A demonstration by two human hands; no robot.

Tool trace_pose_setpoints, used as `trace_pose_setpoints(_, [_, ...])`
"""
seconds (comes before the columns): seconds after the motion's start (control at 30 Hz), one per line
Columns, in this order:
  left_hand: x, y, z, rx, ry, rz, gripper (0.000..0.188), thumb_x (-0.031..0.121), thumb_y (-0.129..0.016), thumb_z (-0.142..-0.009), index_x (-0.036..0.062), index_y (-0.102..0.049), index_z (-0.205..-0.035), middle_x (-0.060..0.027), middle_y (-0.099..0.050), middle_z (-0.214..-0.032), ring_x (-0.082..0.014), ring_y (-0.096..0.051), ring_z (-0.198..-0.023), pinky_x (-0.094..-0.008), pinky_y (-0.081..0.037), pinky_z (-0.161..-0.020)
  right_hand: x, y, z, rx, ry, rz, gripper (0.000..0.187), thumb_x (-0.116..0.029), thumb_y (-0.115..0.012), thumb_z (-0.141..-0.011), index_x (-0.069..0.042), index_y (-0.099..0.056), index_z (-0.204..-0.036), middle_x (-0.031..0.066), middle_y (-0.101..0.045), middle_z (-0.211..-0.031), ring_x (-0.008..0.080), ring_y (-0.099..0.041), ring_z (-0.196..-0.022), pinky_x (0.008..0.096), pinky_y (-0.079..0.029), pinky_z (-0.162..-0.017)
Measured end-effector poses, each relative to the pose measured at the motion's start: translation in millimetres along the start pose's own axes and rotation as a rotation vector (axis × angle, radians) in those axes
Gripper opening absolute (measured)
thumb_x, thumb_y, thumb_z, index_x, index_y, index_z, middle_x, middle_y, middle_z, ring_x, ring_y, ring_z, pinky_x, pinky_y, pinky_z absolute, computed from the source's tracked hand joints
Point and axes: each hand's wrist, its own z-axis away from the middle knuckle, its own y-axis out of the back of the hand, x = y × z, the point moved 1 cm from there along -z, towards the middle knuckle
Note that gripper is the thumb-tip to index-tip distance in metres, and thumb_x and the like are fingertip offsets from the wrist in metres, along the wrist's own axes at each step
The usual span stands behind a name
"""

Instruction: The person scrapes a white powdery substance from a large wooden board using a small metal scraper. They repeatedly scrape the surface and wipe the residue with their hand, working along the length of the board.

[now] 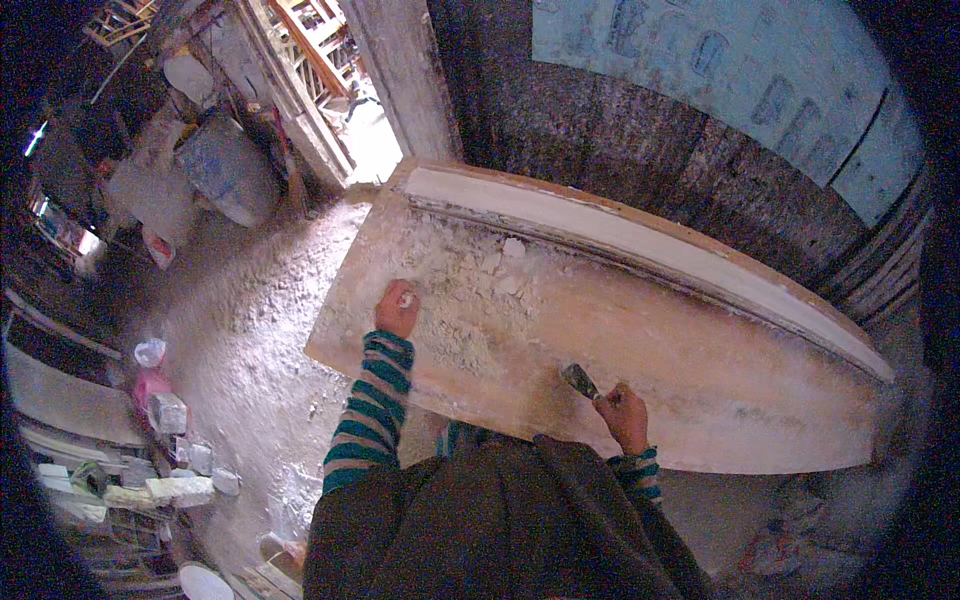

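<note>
Scraper [580,380] juts leftward from the right hand [624,415] gripping it, left hand [397,312] pinching something pale [406,299].

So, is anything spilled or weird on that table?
Yes: pale crumbs lie scattered over the left part of the tabletop, beside the person's left hand. It looks messy because they're loose and spread unevenly. I can't tell whether they were spilled by accident.

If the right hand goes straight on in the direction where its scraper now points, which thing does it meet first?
Probably the pale crumbs on the tabletop: the scraper in the right hand points toward them, though its height is unclear.
</note>
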Motion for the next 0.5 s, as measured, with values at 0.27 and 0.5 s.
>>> trace_pose_setpoints(0.27, [-56.9, 31.4, -10.4, 0.237, 0.021, 0.206, 0.015, 0.009, -0.062, -0.075, 0.0079, -0.055, -0.088, -0.0067, -0.054, -0.087, -0.0222, -0.054, -0.083, -0.0319, -0.045, -0.08, -21.8, -3.9, -4.8, 0.031, 0.069, -0.05, 0.031, -0.031, -0.07, -0.07, -0.004, -0.055, -0.071, 0.0152, -0.057, -0.063, 0.0309, -0.056, -0.058, 0.0396, -0.042, -0.053])
trace_pose_setpoints(0.5, [51.9, -160.9, 66.8, -0.339, 0.156, 0.551, 0.019, 0.01, -0.064, -0.071, 0.0099, -0.054, -0.087, -0.0036, -0.057, -0.074, -0.0156, -0.054, -0.069, -0.0304, -0.046, -0.065, -45.9, -11.4, -18.8, -0.015, 0.115, -0.102, 0.032, -0.032, -0.071, -0.069, -0.004, -0.055, -0.072, 0.0162, -0.058, -0.064, 0.0325, -0.057, -0.061, 0.0409, -0.043, -0.054])
